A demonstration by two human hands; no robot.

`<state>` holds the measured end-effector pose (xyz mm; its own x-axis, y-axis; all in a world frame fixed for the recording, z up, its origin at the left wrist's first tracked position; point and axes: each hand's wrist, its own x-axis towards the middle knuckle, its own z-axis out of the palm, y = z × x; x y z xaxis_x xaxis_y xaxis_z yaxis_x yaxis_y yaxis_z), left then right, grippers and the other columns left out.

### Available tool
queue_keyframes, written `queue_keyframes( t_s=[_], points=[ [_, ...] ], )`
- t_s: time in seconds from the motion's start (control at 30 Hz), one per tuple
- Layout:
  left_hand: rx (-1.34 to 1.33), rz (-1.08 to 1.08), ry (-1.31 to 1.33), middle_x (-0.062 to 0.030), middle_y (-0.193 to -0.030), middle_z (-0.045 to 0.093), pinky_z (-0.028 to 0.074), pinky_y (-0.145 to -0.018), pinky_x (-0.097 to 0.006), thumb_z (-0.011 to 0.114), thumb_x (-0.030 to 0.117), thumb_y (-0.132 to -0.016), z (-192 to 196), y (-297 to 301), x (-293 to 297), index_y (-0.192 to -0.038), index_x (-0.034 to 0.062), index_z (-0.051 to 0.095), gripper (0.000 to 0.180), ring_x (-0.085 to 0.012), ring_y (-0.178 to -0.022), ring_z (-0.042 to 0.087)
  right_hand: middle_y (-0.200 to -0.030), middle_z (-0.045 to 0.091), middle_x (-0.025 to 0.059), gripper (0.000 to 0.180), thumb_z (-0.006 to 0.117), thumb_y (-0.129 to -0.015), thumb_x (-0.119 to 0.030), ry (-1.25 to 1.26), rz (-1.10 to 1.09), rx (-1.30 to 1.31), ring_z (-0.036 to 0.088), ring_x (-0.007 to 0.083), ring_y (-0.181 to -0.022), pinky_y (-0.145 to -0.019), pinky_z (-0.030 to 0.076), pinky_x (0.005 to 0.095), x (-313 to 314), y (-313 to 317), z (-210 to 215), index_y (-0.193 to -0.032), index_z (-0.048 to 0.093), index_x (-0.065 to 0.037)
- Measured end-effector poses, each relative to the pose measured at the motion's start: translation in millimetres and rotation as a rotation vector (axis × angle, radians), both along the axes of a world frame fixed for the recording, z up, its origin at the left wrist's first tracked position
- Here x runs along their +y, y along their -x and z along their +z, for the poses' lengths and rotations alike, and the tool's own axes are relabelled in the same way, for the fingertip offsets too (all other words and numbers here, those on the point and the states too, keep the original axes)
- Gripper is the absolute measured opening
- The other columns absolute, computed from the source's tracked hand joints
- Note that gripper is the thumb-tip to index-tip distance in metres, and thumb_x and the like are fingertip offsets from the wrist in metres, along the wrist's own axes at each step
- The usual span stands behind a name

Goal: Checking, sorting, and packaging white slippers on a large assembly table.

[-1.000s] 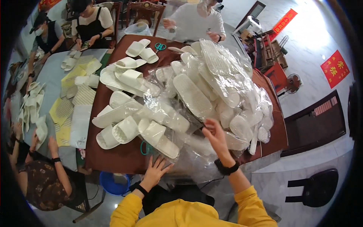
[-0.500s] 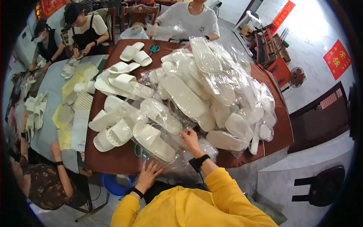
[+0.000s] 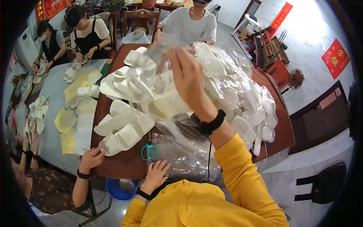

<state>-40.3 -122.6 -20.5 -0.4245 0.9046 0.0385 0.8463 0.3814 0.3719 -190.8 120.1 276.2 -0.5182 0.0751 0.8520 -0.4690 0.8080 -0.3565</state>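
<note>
My right hand is raised over the table, its fingers closed on the edge of a clear plastic bag that is partly smeared by motion. White slippers show below the hand, seemingly inside the bag. My left hand lies at the table's near edge, fingers spread, on the border of a flat stack of clear plastic bags. Teal-handled scissors lie just beyond it. Left of them, a pair of white slippers rests on the brown tabletop, with a co-worker's hand at its near end.
A heap of bagged white slippers covers the table's right half. More slippers lie at the left. A grey table with yellow sheets adjoins it. A blue bucket stands below the near edge. Co-workers sit left and opposite.
My right hand has risen from the near edge, lifting bagged slippers off the table. My left hand has shifted slightly right. The co-worker's hand has reached over to the brown table, and the scissors are now uncovered.
</note>
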Motion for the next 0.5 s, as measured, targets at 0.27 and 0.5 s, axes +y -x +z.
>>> queue_keyframes(
  t_s=[0.27,0.5],
  points=[
    [-0.116,0.028,0.062,-0.0145,-0.155,0.027,0.029,-0.107,-0.048,0.078,0.033,-0.075,3,15,2,-0.143,0.0247,0.046,0.076,-0.0325,-0.133,0.036,-0.077,0.066,0.0052,0.019,0.042,-0.103,-0.010,0.379,0.248,0.027,0.042,0.0004,-0.046,-0.043,0.032,0.0169,9,-109,81,-0.110,0.059,-0.008],
    [-0.109,0.008,0.086,-0.0160,-0.155,0.028,0.030,-0.105,-0.049,0.081,0.030,-0.071,6,15,12,-0.142,0.0237,0.047,0.079,-0.0326,-0.132,0.036,-0.082,0.069,0.0071,0.017,0.044,-0.103,-0.012,0.568,0.245,0.204,0.046,0.0036,-0.048,-0.043,0.034,0.0177,39,-94,74,-0.114,0.056,-0.008]
  ],
)
